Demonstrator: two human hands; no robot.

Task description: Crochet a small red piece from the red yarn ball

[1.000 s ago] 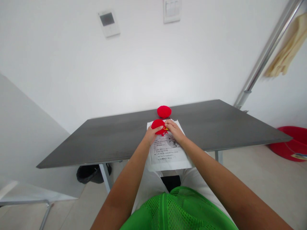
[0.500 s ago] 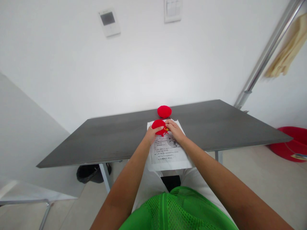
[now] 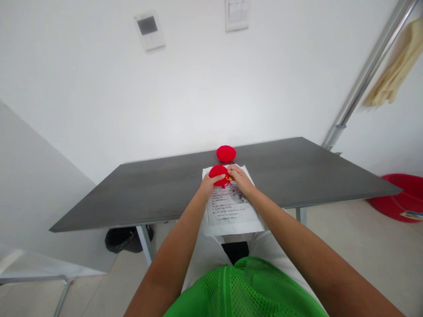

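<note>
A round red plush piece [image 3: 217,171] with yellow detail and small red strands lies over a printed sheet of paper [image 3: 228,215]. My left hand [image 3: 209,184] grips its left side, thumb on top. At its right edge, my right hand [image 3: 238,176] has its fingers pinched together by the yellow detail; whether they hold the plush or something thin is too small to tell. Just beyond my hands, a second red plush ball [image 3: 226,153] rests on the dark grey table [image 3: 158,189]. The paper hangs over the table's front edge toward my lap.
A white wall with a switch plate [image 3: 237,14] and a thermostat panel [image 3: 150,31] rises behind the table. Below left stands a black-lined bin [image 3: 124,239]. On the right are a red basin [image 3: 393,204], a metal pole [image 3: 366,79] and hanging cream gloves [image 3: 393,75].
</note>
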